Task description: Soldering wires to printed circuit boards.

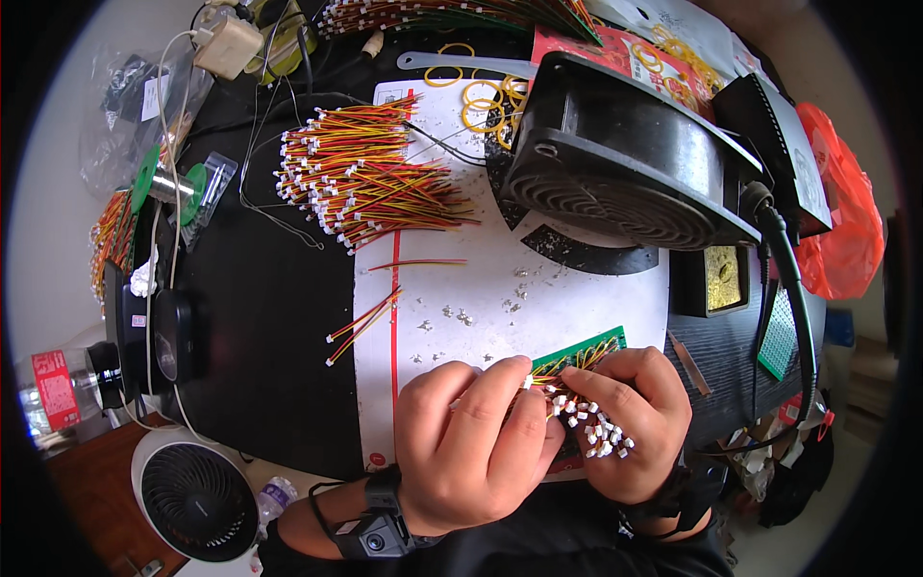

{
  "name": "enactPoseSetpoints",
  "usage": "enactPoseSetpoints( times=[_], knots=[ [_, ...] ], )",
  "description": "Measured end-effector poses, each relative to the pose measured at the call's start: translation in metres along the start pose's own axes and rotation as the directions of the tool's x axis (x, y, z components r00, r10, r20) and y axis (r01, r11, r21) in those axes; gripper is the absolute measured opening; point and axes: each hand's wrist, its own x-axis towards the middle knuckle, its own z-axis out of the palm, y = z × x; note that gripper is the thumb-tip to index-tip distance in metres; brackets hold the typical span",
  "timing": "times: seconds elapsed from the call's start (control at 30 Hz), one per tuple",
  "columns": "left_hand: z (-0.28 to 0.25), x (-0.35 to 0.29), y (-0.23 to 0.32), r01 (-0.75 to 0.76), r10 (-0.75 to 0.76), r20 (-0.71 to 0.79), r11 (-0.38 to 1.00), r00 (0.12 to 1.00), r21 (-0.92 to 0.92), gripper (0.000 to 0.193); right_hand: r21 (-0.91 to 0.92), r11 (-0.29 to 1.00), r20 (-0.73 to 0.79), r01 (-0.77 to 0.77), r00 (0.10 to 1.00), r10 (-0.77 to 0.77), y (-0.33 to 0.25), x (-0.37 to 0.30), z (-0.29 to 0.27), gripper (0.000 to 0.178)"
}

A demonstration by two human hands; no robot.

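Note:
Near the front of the white sheet, a green circuit board (580, 348) with red, yellow and black wires on it lies between my two hands. My left hand (471, 447) is closed, its thumb and fingertips pinching a wire lead with a white connector (528, 382). My right hand (639, 409) curls round the board's wires, thumb and index finger at the board's near edge. A cluster of white connectors (604, 435) on wire ends hangs against its palm. Both hands hide most of the board's lower part.
A pile of connector wires (375, 178) lies behind, with a few loose leads (363, 325) nearer. A black fan (625, 159) stands at back right beside a soldering tip cleaner (723, 279) and black cable (793, 279). Solder wire (173, 188) sits left; metal bits dot the sheet (452, 365).

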Motion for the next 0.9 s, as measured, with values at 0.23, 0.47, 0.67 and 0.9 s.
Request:
enactPoseSetpoints(
  times=[0.23, 0.47, 0.67, 0.9],
  knots=[
    [-0.008, 0.008, -0.01, 0.113, -0.089, 0.109, 0.965, 0.99, -0.238, 0.02, 0.093, 0.994, 0.031, -0.048, 0.998, 0.045, 0.002, 0.0, 0.002, 0.054],
    [-0.013, 0.009, -0.014, 0.096, -0.029, 0.172, 0.915, 0.985, -0.393, 0.02, 0.097, 0.993, 0.04, -0.07, 0.997, 0.066, 0.003, -0.001, 0.0, 0.054],
    [-0.015, 0.013, -0.015, 0.156, -0.063, 0.232, 0.901, 0.971, -0.405, 0.019, 0.103, 0.994, 0.029, -0.043, 0.999, 0.04, 0.003, -0.001, 0.001, 0.054],
    [-0.017, 0.014, -0.023, 0.251, -0.056, 0.355, 0.81, 0.933, -0.53, 0.017, 0.116, 0.992, 0.024, -0.044, 0.999, 0.042, 0.005, 0.0, 0.001, 0.055]
  ],
)
